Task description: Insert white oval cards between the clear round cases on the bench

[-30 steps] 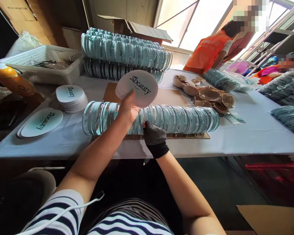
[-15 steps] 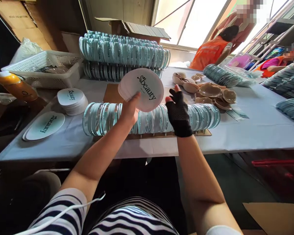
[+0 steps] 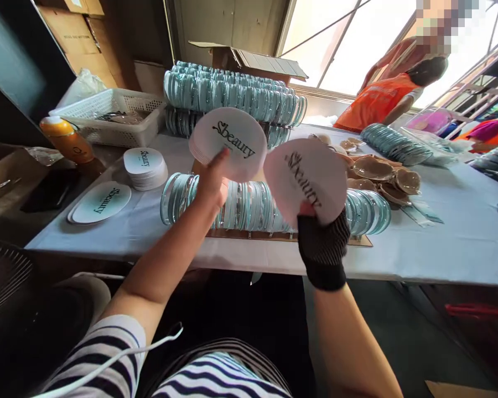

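Observation:
My bare left hand grips a fanned stack of round white cards printed "Sbeauty", thumb on top. In my right hand, which wears a black fingerless glove, one such round card is pinched under the thumb, slightly blurred. Both hands are above a long row of clear round-ended packages lined up on a brown board. White inserts show inside many of these packages. To the left, a thick pile of cards and a thinner pile of cards lie on the white-covered table.
Behind the row rise stacked clear packages. A white basket and an orange bottle are at the left. Beige bra cups lie right, near more packages. A person in an orange vest is beyond the table.
My right hand, earlier without a card and with fingers apart, now holds one card and has moved right and down. The left hand's stack has shifted slightly left. The view has turned left.

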Demonstrator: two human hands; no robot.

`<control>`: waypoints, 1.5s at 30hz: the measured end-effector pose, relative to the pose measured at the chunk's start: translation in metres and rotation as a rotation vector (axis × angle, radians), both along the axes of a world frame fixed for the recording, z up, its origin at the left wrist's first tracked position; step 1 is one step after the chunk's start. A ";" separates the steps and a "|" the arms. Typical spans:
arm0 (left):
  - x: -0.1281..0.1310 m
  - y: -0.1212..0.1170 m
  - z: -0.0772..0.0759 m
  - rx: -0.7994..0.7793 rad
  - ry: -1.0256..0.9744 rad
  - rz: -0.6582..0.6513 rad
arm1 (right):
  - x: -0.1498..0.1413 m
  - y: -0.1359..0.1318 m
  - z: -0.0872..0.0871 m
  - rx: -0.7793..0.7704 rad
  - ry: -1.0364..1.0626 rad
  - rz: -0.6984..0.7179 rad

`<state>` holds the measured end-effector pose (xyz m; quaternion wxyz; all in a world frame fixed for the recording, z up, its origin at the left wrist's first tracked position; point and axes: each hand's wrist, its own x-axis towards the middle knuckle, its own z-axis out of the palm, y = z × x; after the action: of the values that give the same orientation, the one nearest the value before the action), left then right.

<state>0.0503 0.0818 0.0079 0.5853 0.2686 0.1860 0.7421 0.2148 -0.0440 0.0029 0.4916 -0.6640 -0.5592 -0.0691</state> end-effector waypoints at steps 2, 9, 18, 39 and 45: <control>-0.014 0.015 -0.001 -0.026 -0.028 -0.007 | -0.010 -0.037 0.001 -0.265 -0.143 0.066; -0.022 0.024 -0.012 -0.097 -0.062 -0.090 | -0.078 -0.023 -0.015 -0.813 -0.335 0.216; -0.032 0.021 -0.010 -0.174 -0.086 -0.165 | -0.086 0.016 -0.047 -0.523 -0.306 0.126; -0.025 0.016 -0.019 0.008 -0.006 -0.019 | -0.051 0.046 -0.024 -0.489 0.212 0.559; -0.017 0.008 -0.013 -0.046 0.025 0.031 | -0.046 0.081 0.015 -0.004 -0.222 0.326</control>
<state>0.0329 0.0895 -0.0055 0.5773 0.2612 0.2145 0.7433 0.1684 0.0366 0.0176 0.4301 -0.5541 -0.7102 -0.0603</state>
